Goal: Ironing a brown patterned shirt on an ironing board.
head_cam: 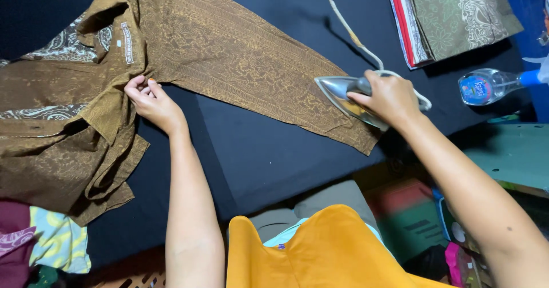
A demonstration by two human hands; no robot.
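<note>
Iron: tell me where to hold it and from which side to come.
Hold the iron by the handle along its top, coming from above at the cord end. Its flat sole lies on the sleeve, tip toward the shirt body; the right hand already wraps that handle.

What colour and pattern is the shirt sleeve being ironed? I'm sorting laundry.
Brown sleeve with fine golden swirls; head view.
</note>
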